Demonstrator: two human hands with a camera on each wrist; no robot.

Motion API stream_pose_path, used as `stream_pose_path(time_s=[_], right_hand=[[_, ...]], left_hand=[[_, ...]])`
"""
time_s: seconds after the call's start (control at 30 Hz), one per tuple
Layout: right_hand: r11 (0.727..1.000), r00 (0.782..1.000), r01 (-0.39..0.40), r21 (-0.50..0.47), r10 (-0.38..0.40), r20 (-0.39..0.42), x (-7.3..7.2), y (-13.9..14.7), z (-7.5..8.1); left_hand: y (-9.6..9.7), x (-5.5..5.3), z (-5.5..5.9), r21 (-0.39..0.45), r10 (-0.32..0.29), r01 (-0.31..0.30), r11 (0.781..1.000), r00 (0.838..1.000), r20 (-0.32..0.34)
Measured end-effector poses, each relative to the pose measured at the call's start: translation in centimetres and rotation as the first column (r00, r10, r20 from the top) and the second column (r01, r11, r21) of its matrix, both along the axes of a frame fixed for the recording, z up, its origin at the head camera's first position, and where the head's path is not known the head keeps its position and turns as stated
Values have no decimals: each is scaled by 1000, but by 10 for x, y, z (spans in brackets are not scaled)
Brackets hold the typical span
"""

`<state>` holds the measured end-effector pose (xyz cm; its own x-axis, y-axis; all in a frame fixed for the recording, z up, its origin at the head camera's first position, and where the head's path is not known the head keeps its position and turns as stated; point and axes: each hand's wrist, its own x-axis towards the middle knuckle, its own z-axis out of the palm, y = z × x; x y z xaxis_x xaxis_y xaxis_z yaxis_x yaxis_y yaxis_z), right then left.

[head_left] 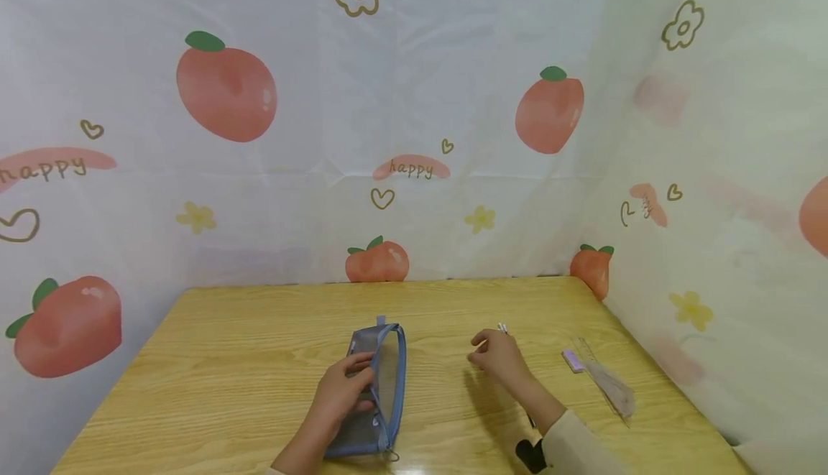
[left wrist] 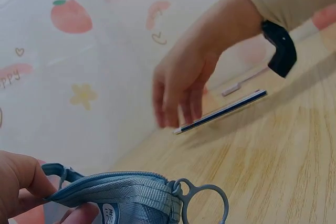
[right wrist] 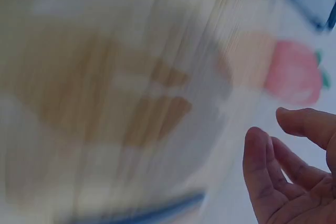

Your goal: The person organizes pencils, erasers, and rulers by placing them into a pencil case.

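Note:
A blue-grey mesh pencil case (head_left: 358, 437) lies on the table with its zipped mouth spread apart. My left hand (head_left: 338, 394) pinches its left edge between thumb and fingers; the left wrist view shows the thumb inside the mouth, near the zip pull ring (left wrist: 226, 204). To the right, my right hand (head_left: 501, 358) hovers over the table with bent, loose fingers and nothing between thumb and fingertips (right wrist: 256, 136). Below and beside it lies a slim dark-blue and white pen or pencil (left wrist: 226, 111), mostly hidden under the forearm in the head view.
A purple-sleeved eraser (head_left: 572, 361) lies right of my right hand. Beside it is a clear, flat, ruler-like piece (head_left: 611, 389). The wooden table (head_left: 259, 346) meets fruit-printed sheets at its back and right edges. A black band (head_left: 532, 455) circles my right wrist.

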<state>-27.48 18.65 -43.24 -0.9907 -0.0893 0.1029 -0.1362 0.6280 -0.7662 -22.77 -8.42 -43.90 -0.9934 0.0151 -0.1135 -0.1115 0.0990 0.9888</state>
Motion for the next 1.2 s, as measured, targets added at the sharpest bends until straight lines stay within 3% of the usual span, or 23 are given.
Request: stream_pose_path(time_s=[0.17,0.3,0.77,1.2], right_hand=[[955,995,93,282,-79,-60,-9,38,6],[921,994,108,375,-97,-47,-11,53,4],[905,992,128,405,-116,-53,-15,51,-9],[914,993,117,389,-98,-69,-10,47,-8]], left_hand=[[1,0,0,14,13,-14,1000,1000,4],[0,-1,0,30,21,-22,999,1000,11],[-5,-5,-2,130,-3,1,991,1000,20],[-6,-5,-3,145,-5,0,989,1000,31]])
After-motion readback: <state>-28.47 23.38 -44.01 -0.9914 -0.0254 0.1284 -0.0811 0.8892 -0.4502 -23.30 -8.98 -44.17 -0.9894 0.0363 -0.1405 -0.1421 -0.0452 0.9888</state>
